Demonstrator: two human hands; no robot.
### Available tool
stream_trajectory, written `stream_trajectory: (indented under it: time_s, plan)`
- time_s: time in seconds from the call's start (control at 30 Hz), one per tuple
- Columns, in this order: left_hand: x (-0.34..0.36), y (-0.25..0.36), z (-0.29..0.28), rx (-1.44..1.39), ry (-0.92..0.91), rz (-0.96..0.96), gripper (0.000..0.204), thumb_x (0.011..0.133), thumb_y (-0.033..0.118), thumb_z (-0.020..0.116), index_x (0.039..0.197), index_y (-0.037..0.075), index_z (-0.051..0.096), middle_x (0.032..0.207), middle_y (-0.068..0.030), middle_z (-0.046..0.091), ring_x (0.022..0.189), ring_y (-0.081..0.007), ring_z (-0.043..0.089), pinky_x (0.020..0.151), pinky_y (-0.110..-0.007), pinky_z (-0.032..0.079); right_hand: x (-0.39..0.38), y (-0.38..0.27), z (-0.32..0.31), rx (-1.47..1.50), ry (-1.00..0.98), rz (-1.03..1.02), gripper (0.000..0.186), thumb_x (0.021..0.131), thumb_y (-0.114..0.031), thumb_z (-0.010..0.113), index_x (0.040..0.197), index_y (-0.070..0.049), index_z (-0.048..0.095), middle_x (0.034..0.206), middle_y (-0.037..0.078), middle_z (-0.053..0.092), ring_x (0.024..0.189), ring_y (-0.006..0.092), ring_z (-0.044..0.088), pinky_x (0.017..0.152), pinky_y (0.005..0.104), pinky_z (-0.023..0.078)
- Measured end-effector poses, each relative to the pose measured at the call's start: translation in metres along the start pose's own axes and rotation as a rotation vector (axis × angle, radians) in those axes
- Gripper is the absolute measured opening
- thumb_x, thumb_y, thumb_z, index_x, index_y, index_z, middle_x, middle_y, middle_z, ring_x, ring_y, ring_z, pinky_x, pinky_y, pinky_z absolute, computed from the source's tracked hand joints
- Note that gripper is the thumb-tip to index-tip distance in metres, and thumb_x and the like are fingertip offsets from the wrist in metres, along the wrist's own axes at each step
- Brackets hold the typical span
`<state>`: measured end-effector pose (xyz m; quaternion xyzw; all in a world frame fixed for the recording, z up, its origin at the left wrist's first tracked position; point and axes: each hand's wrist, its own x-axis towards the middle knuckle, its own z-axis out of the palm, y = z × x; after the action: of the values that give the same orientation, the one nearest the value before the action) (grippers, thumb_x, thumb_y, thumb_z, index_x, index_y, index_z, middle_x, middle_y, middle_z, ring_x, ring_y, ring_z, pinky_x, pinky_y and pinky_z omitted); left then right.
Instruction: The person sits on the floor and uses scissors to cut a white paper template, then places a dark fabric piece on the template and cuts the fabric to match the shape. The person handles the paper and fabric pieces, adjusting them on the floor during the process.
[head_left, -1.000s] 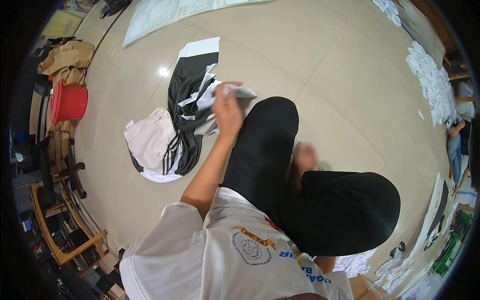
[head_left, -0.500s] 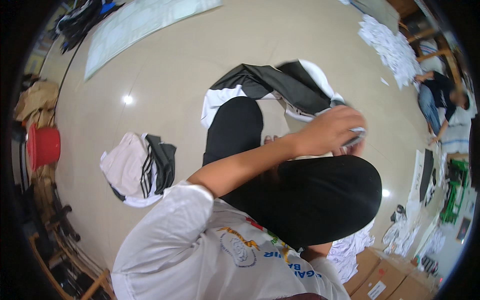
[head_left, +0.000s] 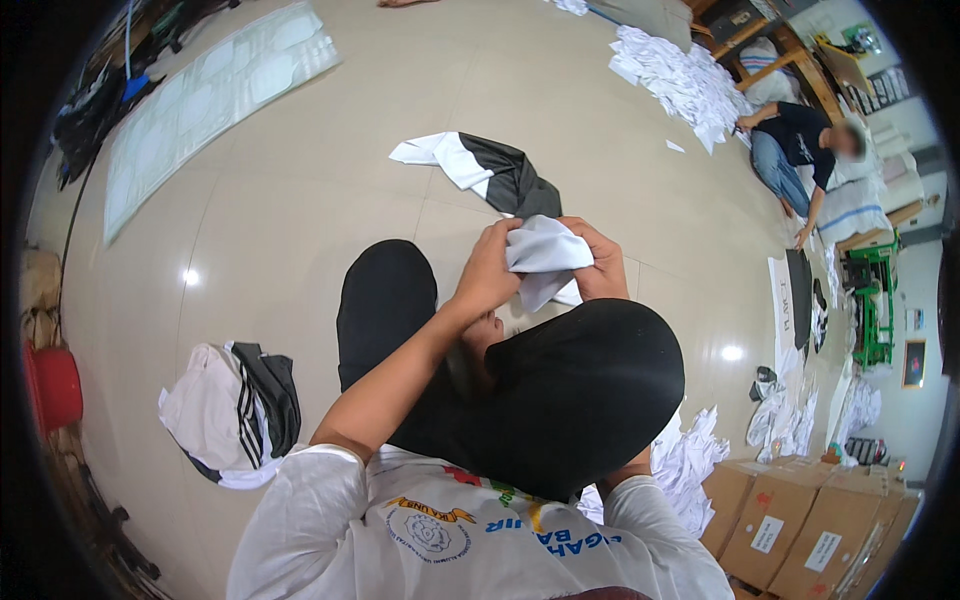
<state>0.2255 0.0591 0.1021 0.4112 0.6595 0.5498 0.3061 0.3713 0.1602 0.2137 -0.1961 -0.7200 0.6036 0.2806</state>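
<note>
Long smooth dark-grey-and-white cloth [head_left: 515,178]: held end's now shifted left, just beyond the bent black-trousered right knee [head_left: 605,365]
Left hand [head_left: 487,272]: pinching the bunched white end [head_left: 547,250]
Right hand [head_left: 603,262]: pinching its other side
Slack: keep it taut imo

Ahead: charcoal-and-white fabric piece [head_left: 510,178] in the way
Near side: black-trousered knees [head_left: 610,375] block
Glossy beige tile floor [head_left: 295,215]: passable left, beyond crumpled pale-and-black striped cloth bundle [head_left: 205,400]
</note>
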Motion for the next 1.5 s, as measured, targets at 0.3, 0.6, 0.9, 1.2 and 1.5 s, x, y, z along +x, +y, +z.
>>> stream_trajectory:
  time_s: [0.3, 0.6, 0.9, 1.2, 1.5]
  plan:
    - [0.035, 0.023, -0.033, -0.314, 0.126, 0.167, 0.031, 0.085, -0.003, 0.062, 0.114, 0.002, 0.068, 0.094, -0.0115, 0.074, 0.088, -0.0166, 0.069, 0.081, -0.033, 0.054, -0.013, -0.062, -0.052, -0.048, 0.023, 0.047, 0.057, 0.089, -0.004, 0.079, 0.143, -0.004, 0.063, 0.132, 0.009, 0.071, 0.123, 0.0204, 0.065, 0.109, 0.0348, 0.048]
    - [0.017, 0.172, -0.076, 0.111, -0.245, 0.378, 0.036, 0.076, -0.001, 0.068, 0.112, 0.002, 0.065, 0.095, -0.0168, 0.071, 0.087, -0.0351, 0.07, 0.081, -0.039, 0.055, 0.008, -0.049, -0.014, -0.204, -0.24, 0.35, 0.055, 0.08, -0.006, 0.086, 0.134, -0.003, 0.07, 0.122, 0.006, 0.074, 0.115, 0.0168, 0.067, 0.105, 0.0356, 0.049]
    - [0.032, 0.169, -0.107, 0.168, -0.155, 0.342, 0.031, 0.08, -0.003, 0.063, 0.11, 0.002, 0.068, 0.094, -0.0158, 0.074, 0.09, -0.0297, 0.075, 0.084, -0.038, 0.056, 0.021, -0.115, -0.055, -0.004, -0.206, 0.125, 0.027, 0.085, -0.01, 0.085, 0.085, -0.01, 0.058, 0.094, 0.001, 0.071, 0.083, 0.006, 0.058, 0.072, 0.0253, 0.045]
    - [0.015, 0.18, -0.124, -0.046, 0.101, 0.644, 0.044, 0.078, -0.008, 0.054, 0.119, 0.001, 0.066, 0.112, -0.0163, 0.069, 0.11, -0.0324, 0.069, 0.102, -0.041, 0.053, 0.015, -0.186, -0.037, -0.265, -0.253, 0.071, 0.045, 0.078, -0.019, 0.089, 0.111, -0.007, 0.06, 0.101, 0.001, 0.059, 0.093, 0.0088, 0.059, 0.081, 0.026, 0.047]
    - [-0.021, 0.205, -0.17, 0.229, -0.044, 0.684, 0.048, 0.076, 0.007, 0.071, 0.123, 0.003, 0.063, 0.114, -0.0171, 0.067, 0.114, -0.0409, 0.065, 0.097, -0.047, 0.052, 0.025, -0.205, -0.014, -0.551, -0.227, -0.079, 0.019, 0.083, -0.002, 0.073, 0.101, 0.004, 0.068, 0.088, 0.003, 0.067, 0.083, 0.009, 0.06, 0.072, 0.0262, 0.046]
